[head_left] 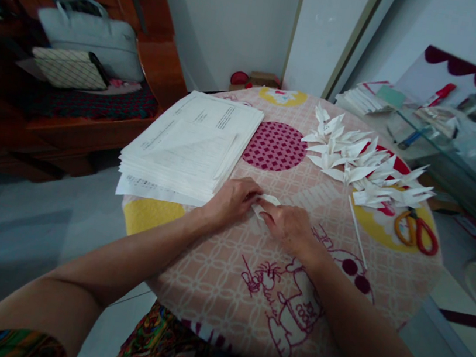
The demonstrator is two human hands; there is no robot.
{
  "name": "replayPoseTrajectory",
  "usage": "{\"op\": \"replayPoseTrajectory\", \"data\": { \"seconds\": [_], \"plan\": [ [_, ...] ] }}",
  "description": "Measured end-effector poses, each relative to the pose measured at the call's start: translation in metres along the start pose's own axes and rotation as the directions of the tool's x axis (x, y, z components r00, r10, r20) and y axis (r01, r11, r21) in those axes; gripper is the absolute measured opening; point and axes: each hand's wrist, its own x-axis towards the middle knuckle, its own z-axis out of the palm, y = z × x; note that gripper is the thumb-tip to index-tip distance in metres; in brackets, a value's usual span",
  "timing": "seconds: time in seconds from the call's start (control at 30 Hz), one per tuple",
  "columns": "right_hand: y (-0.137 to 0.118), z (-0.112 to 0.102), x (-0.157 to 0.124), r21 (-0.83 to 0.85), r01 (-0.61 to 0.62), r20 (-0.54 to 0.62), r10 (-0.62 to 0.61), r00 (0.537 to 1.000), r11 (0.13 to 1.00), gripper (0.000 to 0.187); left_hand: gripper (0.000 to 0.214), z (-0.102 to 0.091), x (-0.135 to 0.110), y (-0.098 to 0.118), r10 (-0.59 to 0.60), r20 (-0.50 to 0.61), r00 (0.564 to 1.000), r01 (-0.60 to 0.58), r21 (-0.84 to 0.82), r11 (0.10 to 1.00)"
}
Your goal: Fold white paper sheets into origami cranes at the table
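A small folded piece of white paper (266,201) lies on the round table's pink patterned cloth (223,283). Both my hands press on it. My left hand (231,200) has its fingers curled onto the paper's left end. My right hand (288,227) pinches the paper's right side, and most of the paper is hidden under the fingers. A thick stack of white sheets (191,147) sits just left of my left hand. A heap of several folded white paper cranes (366,167) lies to the right behind my hands.
Orange-handled scissors (416,230) rest at the table's right edge, beside a thin white stick (357,231). A wooden bench (73,120) with bags (89,39) stands at the left. A glass-topped table (455,144) with books and clutter is at the right.
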Motion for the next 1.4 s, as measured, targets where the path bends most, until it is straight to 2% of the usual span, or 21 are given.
{"op": "replayPoseTrajectory", "data": {
  "seconds": [0.07, 0.1, 0.17, 0.23, 0.3, 0.43, 0.6, 0.77, 1.13, 1.3, 1.4],
  "plan": [
    [0.014, -0.002, -0.001, 0.208, 0.000, -0.043, 0.009, 0.999, 0.978, 0.035, 0.022, 0.004, -0.002, -0.004, 0.013, 0.040, 0.999, -0.013, 0.009, 1.000],
    [0.022, -0.003, -0.001, 0.333, -0.010, -0.069, 0.035, 0.997, 0.943, 0.031, 0.025, 0.005, -0.002, -0.006, 0.014, 0.047, 0.999, -0.014, 0.005, 1.000],
    [0.039, -0.004, -0.003, 0.549, -0.077, -0.030, 0.112, 0.993, 0.832, 0.026, 0.027, 0.004, -0.003, -0.006, 0.015, 0.061, 0.998, -0.015, -0.014, 1.000],
    [0.051, -0.006, -0.006, 0.676, -0.150, 0.032, 0.174, 0.984, 0.721, 0.024, 0.024, 0.003, -0.004, -0.004, 0.028, 0.088, 0.996, -0.028, -0.004, 1.000],
    [0.057, -0.008, -0.008, 0.721, -0.176, 0.060, 0.193, 0.979, 0.670, 0.021, 0.021, 0.004, -0.006, 0.001, 0.037, 0.114, 0.993, -0.043, 0.053, 0.998],
    [0.059, -0.011, -0.010, 0.721, -0.167, 0.095, 0.142, 0.985, 0.672, 0.017, 0.022, 0.007, -0.008, 0.007, 0.012, 0.123, 0.992, -0.034, 0.175, 0.984],
    [0.062, -0.010, -0.012, 0.682, -0.145, 0.132, 0.074, 0.988, 0.717, 0.018, 0.024, 0.009, -0.008, 0.006, 0.010, 0.104, 0.994, -0.032, 0.211, 0.977],
    [0.059, -0.009, -0.013, 0.613, -0.192, 0.173, 0.107, 0.979, 0.766, 0.011, 0.022, 0.009, -0.007, 0.004, 0.022, 0.106, 0.994, -0.043, 0.196, 0.980],
    [0.039, -0.010, -0.011, 0.380, -0.235, 0.072, 0.225, 0.972, 0.895, 0.008, 0.027, 0.007, -0.008, -0.010, 0.094, 0.105, 0.990, -0.105, 0.105, 0.989],
    [0.023, -0.010, -0.007, 0.470, -0.160, -0.092, 0.228, 0.969, 0.868, 0.008, 0.030, 0.008, -0.009, -0.004, 0.029, 0.073, 0.997, -0.035, 0.084, 0.996],
    [0.014, -0.005, -0.001, 0.481, -0.116, -0.120, 0.196, 0.973, 0.869, 0.008, 0.034, 0.008, -0.007, 0.000, 0.000, 0.071, 0.997, -0.008, 0.113, 0.994]
  ]
}}
